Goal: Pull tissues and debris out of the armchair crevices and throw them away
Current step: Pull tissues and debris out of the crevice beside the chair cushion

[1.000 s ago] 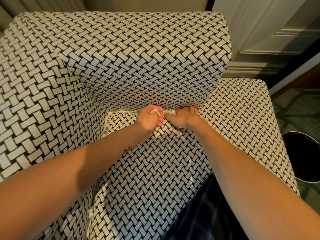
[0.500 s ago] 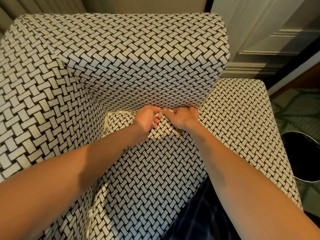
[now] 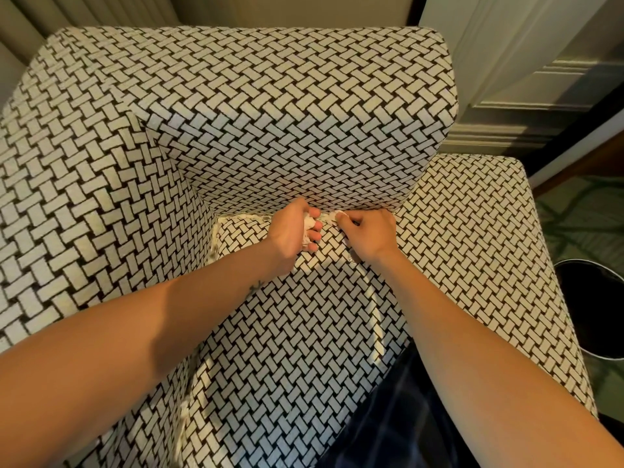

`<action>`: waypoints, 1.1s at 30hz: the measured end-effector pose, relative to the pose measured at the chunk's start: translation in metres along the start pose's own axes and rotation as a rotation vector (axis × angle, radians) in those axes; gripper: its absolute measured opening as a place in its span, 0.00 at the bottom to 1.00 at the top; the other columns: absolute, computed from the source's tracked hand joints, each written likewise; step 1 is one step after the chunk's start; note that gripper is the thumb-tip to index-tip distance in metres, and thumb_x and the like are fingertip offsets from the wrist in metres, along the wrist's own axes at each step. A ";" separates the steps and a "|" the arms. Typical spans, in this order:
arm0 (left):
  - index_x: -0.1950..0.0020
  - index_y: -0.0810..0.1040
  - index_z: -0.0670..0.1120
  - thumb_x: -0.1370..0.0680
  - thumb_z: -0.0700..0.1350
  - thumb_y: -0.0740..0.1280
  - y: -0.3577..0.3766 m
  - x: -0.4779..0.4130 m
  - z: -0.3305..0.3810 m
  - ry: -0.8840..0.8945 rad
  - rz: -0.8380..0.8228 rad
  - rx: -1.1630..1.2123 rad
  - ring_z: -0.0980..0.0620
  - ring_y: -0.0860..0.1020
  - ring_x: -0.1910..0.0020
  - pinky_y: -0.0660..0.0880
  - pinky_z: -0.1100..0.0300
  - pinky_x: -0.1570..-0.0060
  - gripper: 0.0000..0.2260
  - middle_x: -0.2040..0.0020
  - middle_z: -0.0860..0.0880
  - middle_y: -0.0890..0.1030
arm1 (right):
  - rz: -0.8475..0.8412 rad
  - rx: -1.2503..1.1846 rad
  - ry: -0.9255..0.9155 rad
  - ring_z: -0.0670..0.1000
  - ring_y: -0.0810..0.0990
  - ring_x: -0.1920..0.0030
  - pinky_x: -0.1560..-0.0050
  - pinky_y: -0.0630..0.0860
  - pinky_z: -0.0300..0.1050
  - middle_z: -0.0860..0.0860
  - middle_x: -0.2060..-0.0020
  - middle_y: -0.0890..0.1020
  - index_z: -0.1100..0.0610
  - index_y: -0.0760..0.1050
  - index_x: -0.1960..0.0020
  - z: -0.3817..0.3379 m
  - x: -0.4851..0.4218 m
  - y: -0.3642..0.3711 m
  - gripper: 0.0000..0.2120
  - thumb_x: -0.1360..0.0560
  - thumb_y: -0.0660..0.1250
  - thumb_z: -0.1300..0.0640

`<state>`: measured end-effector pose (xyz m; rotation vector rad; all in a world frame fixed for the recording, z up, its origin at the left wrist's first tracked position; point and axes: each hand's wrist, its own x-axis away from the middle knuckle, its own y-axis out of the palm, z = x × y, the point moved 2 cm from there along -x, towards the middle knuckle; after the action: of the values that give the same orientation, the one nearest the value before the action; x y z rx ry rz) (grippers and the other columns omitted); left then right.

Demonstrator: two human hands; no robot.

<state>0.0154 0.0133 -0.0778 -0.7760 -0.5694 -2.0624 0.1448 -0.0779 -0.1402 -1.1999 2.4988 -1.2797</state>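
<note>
**A:** How many hands are at the armchair [image 3: 270, 113]?

**B:** Two, both just above the middle of the view. They are close together at the crevice [image 3: 371, 209] where the back cushion meets the seat.

**A:** What is the left hand [image 3: 290, 231] doing?

**B:** Its fingers are curled tight round one crumpled white tissue wad [image 3: 306, 231]. The wad shows between the fingertips and the palm.

**A:** And the right hand [image 3: 369, 236]?

**B:** It sits at 3 o'clock of the left one, nearly touching it. Thumb and forefinger are pinched on one small white tissue scrap [image 3: 337, 216] right at the crevice, and the other fingers are folded under. I cannot tell whether the scrap and the wad are one piece.

**A:** So two bits of tissue?

**B:** Two that I can count. A pale strip [image 3: 241, 217] runs along the seat's back edge at 9 o'clock of the left hand. It could be paper or piping, and I cannot tell which.

**A:** Anywhere to throw them?

**B:** One bin [image 3: 567, 265] with a dark inside and a shiny rim. It stands on green patterned carpet [image 3: 580, 214] at 3 o'clock, beside the chair's right arm and well apart from both hands.

**A:** Anything else?

**B:** One white panelled door [image 3: 526, 62] at 1 o'clock, and dark checked cloth [image 3: 398, 420] at 6 o'clock.
</note>
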 end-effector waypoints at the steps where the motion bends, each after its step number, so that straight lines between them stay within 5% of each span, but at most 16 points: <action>1: 0.49 0.75 0.43 0.20 0.44 0.56 0.000 0.000 0.000 -0.006 -0.005 0.010 0.51 0.69 0.70 0.67 0.59 0.72 0.09 0.62 0.45 0.75 | -0.010 -0.049 -0.006 0.60 0.80 0.52 0.33 0.64 0.51 0.48 0.71 0.81 0.34 0.80 0.60 -0.002 0.004 -0.004 0.17 0.24 0.55 0.33; 4: 0.48 0.74 0.41 0.19 0.43 0.56 0.001 0.002 0.000 -0.005 -0.020 0.026 0.50 0.70 0.69 0.71 0.57 0.69 0.10 0.62 0.44 0.75 | -0.029 -0.294 -0.031 0.54 0.80 0.69 0.55 0.77 0.46 0.48 0.77 0.77 0.40 0.83 0.56 -0.011 0.019 -0.022 0.10 0.20 0.64 0.45; 6: 0.47 0.75 0.41 0.18 0.43 0.55 0.002 0.003 0.000 0.006 -0.027 0.038 0.49 0.72 0.67 0.73 0.55 0.66 0.10 0.61 0.44 0.75 | -0.073 -0.382 -0.022 0.47 0.74 0.76 0.68 0.74 0.38 0.45 0.76 0.76 0.50 0.86 0.46 -0.014 0.026 -0.033 0.10 0.19 0.66 0.50; 8: 0.46 0.75 0.40 0.17 0.43 0.55 0.002 0.003 0.000 0.008 -0.024 0.026 0.49 0.74 0.64 0.78 0.54 0.62 0.10 0.60 0.44 0.76 | -0.085 -0.423 -0.029 0.50 0.81 0.65 0.56 0.80 0.44 0.46 0.65 0.85 0.50 0.84 0.41 -0.017 0.030 -0.042 0.12 0.19 0.66 0.48; 10: 0.44 0.75 0.40 0.16 0.44 0.55 0.002 0.004 -0.001 0.015 -0.069 0.008 0.49 0.76 0.62 0.80 0.52 0.57 0.11 0.58 0.44 0.76 | -0.076 -0.506 -0.013 0.43 0.83 0.57 0.45 0.80 0.45 0.40 0.58 0.86 0.47 0.83 0.40 -0.017 0.032 -0.045 0.11 0.19 0.67 0.47; 13: 0.41 0.77 0.38 0.14 0.48 0.55 0.005 0.005 -0.001 0.010 -0.210 -0.001 0.50 0.81 0.58 0.82 0.54 0.53 0.16 0.54 0.43 0.80 | -0.101 -0.393 -0.115 0.49 0.81 0.52 0.49 0.81 0.51 0.36 0.55 0.83 0.41 0.81 0.37 -0.018 0.035 -0.036 0.15 0.20 0.64 0.41; 15: 0.37 0.77 0.37 0.14 0.50 0.57 0.006 0.008 -0.001 -0.004 -0.209 0.008 0.47 0.84 0.47 0.82 0.52 0.46 0.18 0.46 0.40 0.83 | -0.141 -0.143 -0.205 0.53 0.69 0.37 0.35 0.71 0.59 0.40 0.42 0.78 0.37 0.77 0.34 -0.016 0.035 -0.027 0.18 0.20 0.61 0.36; 18: 0.41 0.76 0.44 0.15 0.46 0.62 0.009 0.009 -0.002 -0.006 -0.162 -0.018 0.49 0.84 0.45 0.83 0.56 0.47 0.08 0.43 0.43 0.82 | -0.168 0.098 -0.279 0.50 0.60 0.33 0.32 0.57 0.52 0.45 0.34 0.74 0.38 0.73 0.29 -0.021 0.038 -0.024 0.19 0.17 0.57 0.40; 20: 0.49 0.74 0.50 0.16 0.41 0.63 0.007 0.012 0.000 0.013 -0.090 -0.053 0.52 0.82 0.46 0.82 0.65 0.61 0.05 0.48 0.50 0.81 | -0.185 0.092 -0.298 0.49 0.60 0.33 0.30 0.57 0.52 0.45 0.33 0.74 0.38 0.70 0.26 -0.025 0.041 -0.024 0.20 0.17 0.57 0.41; 24: 0.42 0.78 0.43 0.17 0.36 0.63 0.000 0.003 0.001 0.045 0.019 -0.029 0.50 0.83 0.49 0.82 0.56 0.45 0.07 0.41 0.41 0.80 | -0.074 -0.034 -0.216 0.51 0.71 0.33 0.34 0.70 0.51 0.49 0.38 0.79 0.49 0.76 0.29 -0.023 0.036 -0.030 0.19 0.17 0.59 0.45; 27: 0.43 0.79 0.43 0.18 0.30 0.58 -0.001 0.000 0.000 0.049 0.038 -0.015 0.50 0.81 0.58 0.83 0.56 0.50 0.13 0.46 0.40 0.79 | -0.019 0.080 -0.183 0.52 0.79 0.42 0.44 0.76 0.48 0.52 0.43 0.82 0.52 0.79 0.33 -0.016 0.028 -0.028 0.17 0.18 0.61 0.49; 30: 0.48 0.81 0.41 0.21 0.27 0.54 -0.001 0.003 0.004 0.057 0.049 -0.034 0.49 0.80 0.58 0.83 0.57 0.53 0.17 0.49 0.41 0.80 | -0.060 0.155 -0.136 0.54 0.82 0.49 0.49 0.78 0.47 0.52 0.49 0.85 0.50 0.80 0.35 -0.016 0.018 -0.021 0.20 0.20 0.60 0.42; 33: 0.52 0.79 0.40 0.22 0.29 0.53 -0.004 0.002 0.005 0.016 0.084 0.010 0.49 0.79 0.60 0.82 0.57 0.54 0.15 0.54 0.41 0.79 | -0.131 0.351 -0.132 0.55 0.81 0.48 0.36 0.72 0.53 0.52 0.54 0.85 0.52 0.80 0.39 -0.023 0.013 -0.011 0.26 0.21 0.55 0.35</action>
<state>0.0128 0.0178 -0.0730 -0.7638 -0.5288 -1.9858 0.1332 -0.0756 -0.1142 -1.3236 2.0250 -1.5335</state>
